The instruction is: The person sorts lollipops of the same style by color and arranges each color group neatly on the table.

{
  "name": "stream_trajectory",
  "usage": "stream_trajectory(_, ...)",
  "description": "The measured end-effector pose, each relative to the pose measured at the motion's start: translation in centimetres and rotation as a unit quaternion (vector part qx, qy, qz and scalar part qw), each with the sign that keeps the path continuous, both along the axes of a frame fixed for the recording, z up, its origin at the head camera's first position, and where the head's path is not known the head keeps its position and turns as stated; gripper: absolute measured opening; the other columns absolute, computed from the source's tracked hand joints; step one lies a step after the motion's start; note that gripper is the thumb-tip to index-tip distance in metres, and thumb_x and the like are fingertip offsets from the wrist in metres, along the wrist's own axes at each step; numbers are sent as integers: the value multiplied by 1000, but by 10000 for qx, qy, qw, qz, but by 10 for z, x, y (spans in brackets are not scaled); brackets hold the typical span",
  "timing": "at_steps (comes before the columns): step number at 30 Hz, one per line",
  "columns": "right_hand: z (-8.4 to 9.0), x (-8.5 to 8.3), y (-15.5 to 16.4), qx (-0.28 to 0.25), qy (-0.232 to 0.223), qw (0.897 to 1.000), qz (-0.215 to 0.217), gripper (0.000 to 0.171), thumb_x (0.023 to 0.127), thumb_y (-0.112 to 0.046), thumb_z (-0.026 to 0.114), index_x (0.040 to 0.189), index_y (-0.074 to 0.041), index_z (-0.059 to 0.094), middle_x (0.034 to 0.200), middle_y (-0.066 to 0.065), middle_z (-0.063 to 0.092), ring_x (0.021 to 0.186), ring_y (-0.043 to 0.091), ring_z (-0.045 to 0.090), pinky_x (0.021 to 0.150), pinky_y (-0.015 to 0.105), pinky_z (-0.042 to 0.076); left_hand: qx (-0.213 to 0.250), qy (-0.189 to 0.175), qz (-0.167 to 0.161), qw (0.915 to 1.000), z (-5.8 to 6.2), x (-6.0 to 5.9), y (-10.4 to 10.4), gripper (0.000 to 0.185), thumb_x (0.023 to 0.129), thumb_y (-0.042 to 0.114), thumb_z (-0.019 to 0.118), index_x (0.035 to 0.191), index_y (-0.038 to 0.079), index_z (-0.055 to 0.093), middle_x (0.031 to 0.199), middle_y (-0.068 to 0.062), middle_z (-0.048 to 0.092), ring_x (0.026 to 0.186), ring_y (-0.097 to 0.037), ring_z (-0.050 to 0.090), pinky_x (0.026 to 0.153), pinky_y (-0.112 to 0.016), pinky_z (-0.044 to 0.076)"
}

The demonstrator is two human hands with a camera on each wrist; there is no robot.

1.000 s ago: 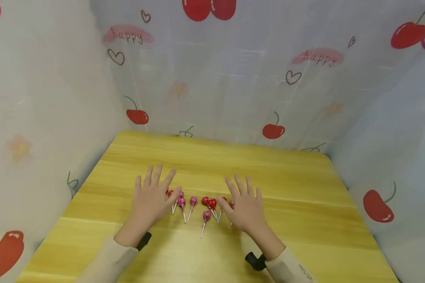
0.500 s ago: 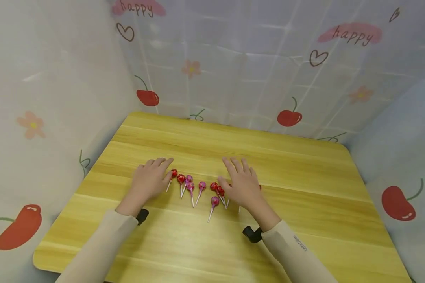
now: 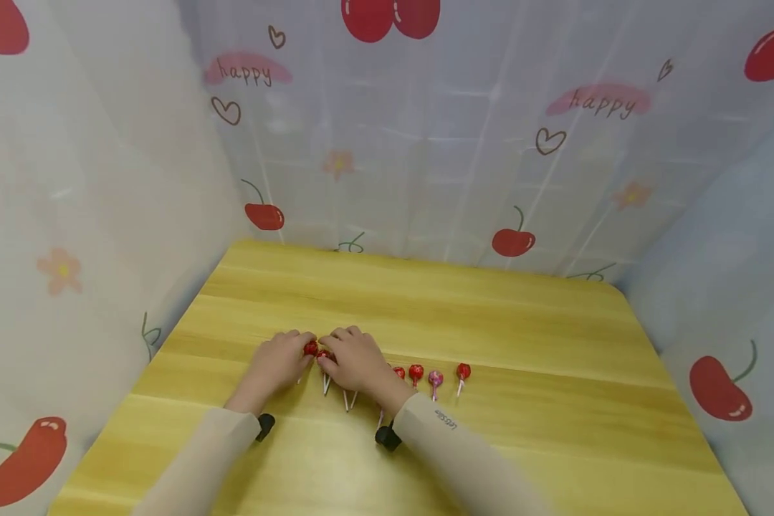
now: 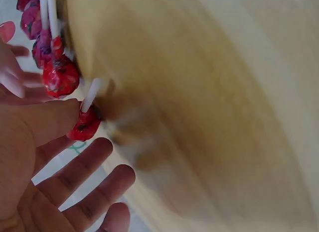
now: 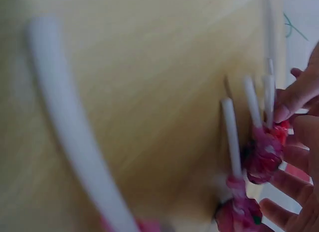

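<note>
In the head view my left hand [image 3: 274,365] pinches a red-wrapped lollipop [image 3: 311,348] near the table's left side. The left wrist view puts the head of this lollipop [image 4: 84,125] against the thumb, its white stick pointing up, while the other fingers spread away. Right beside it, my right hand [image 3: 357,362] has thumb and forefinger at a second red lollipop [image 3: 325,355]. Pink-wrapped lollipops [image 5: 264,160] stand out close to the right fingers in the right wrist view. The right hand and forearm partly hide several lollipops in the head view.
Right of the right forearm lie more lollipops: a red one [image 3: 416,373], a pink one [image 3: 435,378] and another red one [image 3: 464,370]. The yellow wood-grain table [image 3: 522,330] is bordered by white curtains [image 3: 393,172] printed with cherries.
My right hand has swung left from over the right-hand lollipops to beside the left hand, uncovering those at the right. Both hands' fingers have closed in on red lollipops. The head view has shifted.
</note>
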State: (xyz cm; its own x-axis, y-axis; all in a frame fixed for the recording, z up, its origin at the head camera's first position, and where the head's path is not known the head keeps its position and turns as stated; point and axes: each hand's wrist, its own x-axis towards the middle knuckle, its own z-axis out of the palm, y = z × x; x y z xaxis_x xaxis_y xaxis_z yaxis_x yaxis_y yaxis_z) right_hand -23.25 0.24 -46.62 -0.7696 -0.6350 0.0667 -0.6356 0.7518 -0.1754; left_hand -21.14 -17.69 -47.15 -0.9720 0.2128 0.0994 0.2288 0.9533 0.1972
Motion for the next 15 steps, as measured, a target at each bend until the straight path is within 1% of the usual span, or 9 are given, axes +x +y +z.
stream_trajectory(3, -10, 0, -9, 51, 131, 9999, -5, 35, 101, -44, 52, 128, -24, 63, 131, -4, 61, 122, 20, 52, 98, 42, 46, 90, 74, 22, 9999, -7, 1, 0, 21, 90, 21, 72, 110, 14, 68, 88, -7, 67, 78, -30, 63, 62, -45, 51)
stream_trajectory(7, -18, -1, -13, -31, 163, 9998, -81, 27, 99, -45, 57, 112, -24, 69, 121, -6, 65, 116, 18, 53, 94, 39, 45, 174, 94, 154, 9997, -11, 1, 1, 14, 91, 22, 71, 103, 14, 67, 85, -5, 66, 76, -27, 62, 63, -42, 51)
stream_trajectory(9, -19, -2, -13, -134, 142, 9998, -87, 25, 97, -44, 60, 107, -23, 71, 118, -6, 66, 114, 18, 53, 93, 39, 45, 215, 84, 224, 9995, -11, 1, 2, 14, 91, 22, 71, 101, 14, 67, 85, -5, 65, 77, -26, 62, 63, -42, 51)
stream_trajectory(13, -16, -6, -15, -263, 101, 9996, -65, 27, 96, -45, 62, 105, -22, 72, 114, -5, 66, 113, 19, 53, 92, 38, 46, 312, 38, 338, 9989, -6, -2, -1, 14, 91, 22, 70, 101, 13, 67, 84, -4, 65, 74, -24, 60, 62, -40, 50)
stream_trajectory(15, -14, -9, -16, -326, 96, 9994, -80, 27, 95, -45, 64, 106, -21, 72, 113, -5, 66, 113, 19, 53, 91, 38, 46, 322, 10, 425, 9986, 1, -7, -5, 14, 91, 23, 70, 101, 13, 67, 84, -4, 65, 74, -23, 60, 62, -40, 50)
